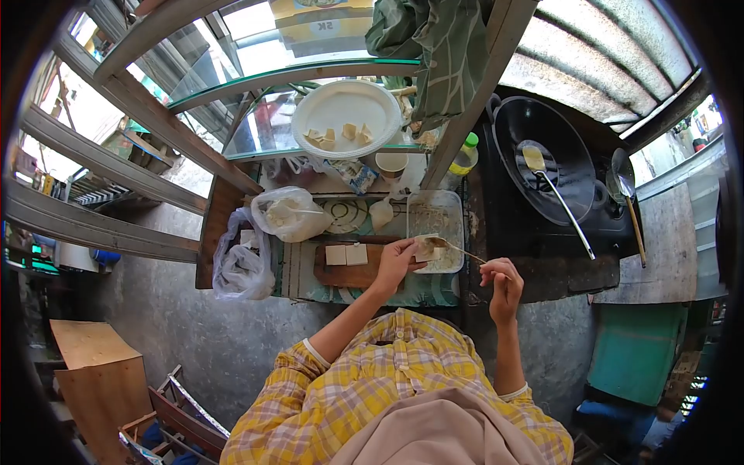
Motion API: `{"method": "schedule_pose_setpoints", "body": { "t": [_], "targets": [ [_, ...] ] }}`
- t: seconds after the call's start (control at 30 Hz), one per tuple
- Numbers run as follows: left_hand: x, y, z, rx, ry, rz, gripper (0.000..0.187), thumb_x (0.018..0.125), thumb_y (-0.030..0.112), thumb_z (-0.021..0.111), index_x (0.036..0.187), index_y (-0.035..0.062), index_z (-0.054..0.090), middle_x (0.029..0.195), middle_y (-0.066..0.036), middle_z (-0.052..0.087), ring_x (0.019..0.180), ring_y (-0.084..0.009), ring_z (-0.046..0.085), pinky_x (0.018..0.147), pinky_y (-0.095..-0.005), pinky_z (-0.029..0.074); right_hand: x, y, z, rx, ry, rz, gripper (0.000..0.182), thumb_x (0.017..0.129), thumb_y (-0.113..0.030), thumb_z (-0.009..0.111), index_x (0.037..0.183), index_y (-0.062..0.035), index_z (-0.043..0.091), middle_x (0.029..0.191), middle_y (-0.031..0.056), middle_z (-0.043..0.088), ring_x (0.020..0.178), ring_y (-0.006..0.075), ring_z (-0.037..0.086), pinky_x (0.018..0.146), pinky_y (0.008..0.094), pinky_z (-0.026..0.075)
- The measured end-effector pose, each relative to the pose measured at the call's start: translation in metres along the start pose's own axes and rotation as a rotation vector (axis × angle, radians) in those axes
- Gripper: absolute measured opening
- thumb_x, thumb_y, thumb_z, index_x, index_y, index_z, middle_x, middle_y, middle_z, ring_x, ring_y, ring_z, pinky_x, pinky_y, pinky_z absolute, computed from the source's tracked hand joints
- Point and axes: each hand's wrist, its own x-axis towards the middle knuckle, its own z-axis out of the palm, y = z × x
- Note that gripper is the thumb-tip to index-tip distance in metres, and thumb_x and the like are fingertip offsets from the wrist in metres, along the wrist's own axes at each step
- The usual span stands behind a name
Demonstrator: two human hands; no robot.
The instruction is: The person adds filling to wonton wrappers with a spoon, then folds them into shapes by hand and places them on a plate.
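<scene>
My left hand (394, 267) holds a thin pale square wrapper (423, 251) above the near part of a clear plastic container (457, 225). My right hand (502, 280) grips the handle of a spoon (463, 252), whose bowl is over the wrapper. Some pale paste shows in the container. Left of my left hand, two pale square stacks (346, 255), like the wrapper, lie on a wooden cutting board (328, 275). Folded pale pieces (328, 140) sit on a white plate (304, 110) on the glass shelf above.
To the right, a black wok (562, 139) on the stove holds a spatula (564, 203); a wooden-handled strainer (637, 221) lies beside it. Plastic bags (244, 267) stand at the counter's left. A paper cup (392, 165) and a green-capped bottle (465, 157) are behind the container.
</scene>
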Motion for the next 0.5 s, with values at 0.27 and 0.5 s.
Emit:
{"method": "schedule_pose_setpoints", "body": {
  "t": [0.27,0.5],
  "targets": [
    [-0.003,0.023,-0.003,-0.269,-0.095,-0.174,0.026,0.090,0.008,0.046,0.109,-0.0085,0.051,0.103,-0.016,0.060,0.092,-0.0250,0.063,0.080,-0.0343,0.055,-0.012,0.018,-0.007,0.699,0.184,0.302,0.027,0.092,-0.025,0.042,0.084,-0.0009,0.053,0.087,0.0097,0.050,0.071,0.0165,0.052,0.060,0.0307,0.045],
    [-0.010,0.040,0.002,-0.231,-0.147,-0.182,0.027,0.090,0.009,0.046,0.111,-0.0084,0.050,0.105,-0.016,0.060,0.094,-0.0255,0.062,0.083,-0.0354,0.054,-0.019,0.038,-0.005,1.041,0.306,0.474,0.017,0.087,-0.021,0.040,0.076,-0.0081,0.042,0.083,0.0064,0.049,0.074,0.0176,0.049,0.063,0.0319,0.041]
  ]
}}
